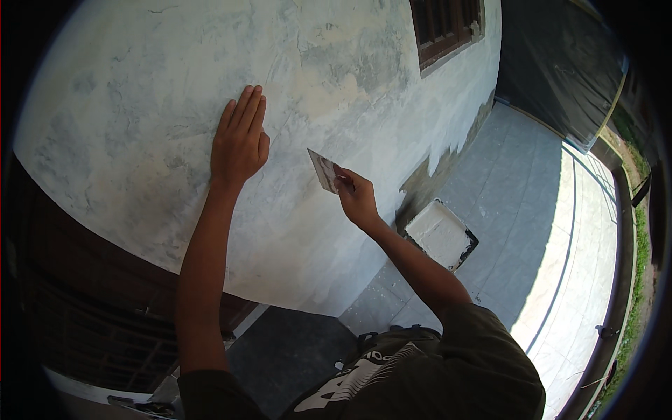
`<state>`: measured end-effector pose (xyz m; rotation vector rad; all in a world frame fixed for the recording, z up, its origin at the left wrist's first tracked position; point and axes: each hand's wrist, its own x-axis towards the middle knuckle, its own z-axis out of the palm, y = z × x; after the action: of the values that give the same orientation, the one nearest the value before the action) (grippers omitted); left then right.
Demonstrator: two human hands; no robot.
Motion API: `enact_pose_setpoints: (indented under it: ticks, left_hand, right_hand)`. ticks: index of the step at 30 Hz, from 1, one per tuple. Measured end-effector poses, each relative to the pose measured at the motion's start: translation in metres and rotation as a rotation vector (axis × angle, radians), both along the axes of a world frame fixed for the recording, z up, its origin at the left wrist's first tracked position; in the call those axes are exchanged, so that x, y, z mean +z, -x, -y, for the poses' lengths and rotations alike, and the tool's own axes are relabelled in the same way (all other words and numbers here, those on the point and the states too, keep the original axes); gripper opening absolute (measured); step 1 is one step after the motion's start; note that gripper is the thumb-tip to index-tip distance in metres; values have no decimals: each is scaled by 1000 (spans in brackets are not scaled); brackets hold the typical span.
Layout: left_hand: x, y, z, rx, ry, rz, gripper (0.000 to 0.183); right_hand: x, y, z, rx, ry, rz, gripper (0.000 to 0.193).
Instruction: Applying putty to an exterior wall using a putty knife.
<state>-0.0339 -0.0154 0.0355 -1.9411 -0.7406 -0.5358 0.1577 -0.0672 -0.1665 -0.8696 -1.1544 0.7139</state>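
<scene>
My left hand [240, 143] lies flat against the patchy white and grey wall [329, 91], its fingers stretched upward. To its right, my right hand [358, 199] grips a flat putty knife [323, 170] by its handle. The blade is thin and pale, with a dark reddish patch near the handle, and it points up and left close to the wall. Whether the blade touches the wall I cannot tell. Rough, smeared plaster marks cover the wall around both hands.
A white-smeared rectangular tray [439, 234] sits on the grey tiled floor [507, 196] below my right forearm. A barred window [448, 31] is set in the wall at upper right. Dark sheeting [560, 66] hangs at far right. Dark wooden doors [91, 280] stand at lower left.
</scene>
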Motion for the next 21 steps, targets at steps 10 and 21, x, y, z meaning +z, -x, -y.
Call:
enact_pose_setpoints:
  ticks: [10, 21]
  left_hand:
    - [1, -6, 2, 1, -2, 1, 52]
    - [0, 3, 3, 6, -3, 8, 52]
  right_hand:
    - [131, -33, -94, -571, -595, 326, 26]
    - [13, 28, -6, 19, -176, 261, 32]
